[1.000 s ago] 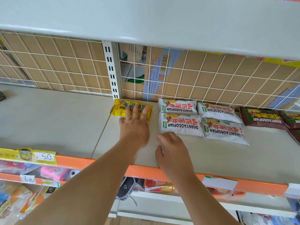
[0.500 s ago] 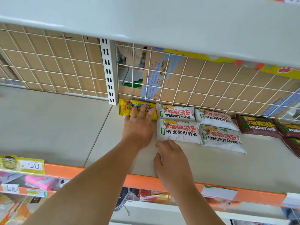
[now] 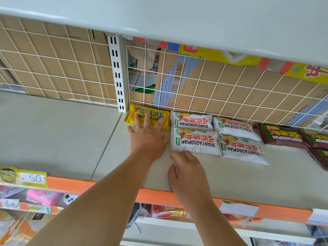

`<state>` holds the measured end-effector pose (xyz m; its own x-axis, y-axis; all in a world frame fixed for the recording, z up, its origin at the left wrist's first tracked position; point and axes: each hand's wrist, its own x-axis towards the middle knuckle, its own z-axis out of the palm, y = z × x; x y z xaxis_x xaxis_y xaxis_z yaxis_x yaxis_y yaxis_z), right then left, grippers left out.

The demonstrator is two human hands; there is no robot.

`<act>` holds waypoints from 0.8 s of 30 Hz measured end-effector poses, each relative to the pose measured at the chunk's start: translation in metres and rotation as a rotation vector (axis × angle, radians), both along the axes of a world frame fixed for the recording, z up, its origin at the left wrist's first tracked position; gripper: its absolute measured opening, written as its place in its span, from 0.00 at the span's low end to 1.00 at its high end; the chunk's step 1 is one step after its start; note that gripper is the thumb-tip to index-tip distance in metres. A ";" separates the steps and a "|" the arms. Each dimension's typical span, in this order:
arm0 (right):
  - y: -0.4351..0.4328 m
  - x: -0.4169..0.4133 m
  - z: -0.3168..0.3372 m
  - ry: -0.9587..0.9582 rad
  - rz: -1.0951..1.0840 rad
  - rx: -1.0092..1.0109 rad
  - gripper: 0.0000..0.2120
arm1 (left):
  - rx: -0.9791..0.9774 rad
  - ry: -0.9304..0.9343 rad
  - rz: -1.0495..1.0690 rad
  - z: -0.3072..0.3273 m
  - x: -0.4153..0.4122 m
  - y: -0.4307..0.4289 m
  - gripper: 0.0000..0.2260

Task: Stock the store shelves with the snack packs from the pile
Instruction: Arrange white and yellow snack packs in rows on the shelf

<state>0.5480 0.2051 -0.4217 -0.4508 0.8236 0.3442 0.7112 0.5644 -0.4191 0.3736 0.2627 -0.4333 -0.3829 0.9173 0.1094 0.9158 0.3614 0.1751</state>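
The yellow snack pack [image 3: 157, 112] is laid flat at the back of the shelf [image 3: 230, 180], against the wire grid [image 3: 230, 96] and just beside the white snack packs [image 3: 192, 119], seemingly so that the row is extended. It is pressed by straight fingers [image 3: 147, 121] of the left hand [image 3: 148, 141], probably to square it. The right hand [image 3: 186, 173] is rested on the shelf, loosely curled and empty.

Yellow snack pack [image 3: 147, 116], white packs [image 3: 193, 142], brown packs [image 3: 281, 136], orange-edged grey shelf [image 3: 71, 183].

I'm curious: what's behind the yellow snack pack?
Behind the yellow snack pack: a white wire grid, then a cardboard box. The pack hides the box's bottom; the left hand covers its middle.
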 end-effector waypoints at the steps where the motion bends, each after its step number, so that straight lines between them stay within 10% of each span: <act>1: 0.000 0.000 0.000 0.002 0.002 0.001 0.12 | 0.005 0.000 0.000 0.000 0.000 -0.001 0.30; 24: -0.034 -0.043 0.082 0.022 0.314 -0.054 0.23 | 0.160 -0.041 0.051 0.064 -0.017 -0.194 0.31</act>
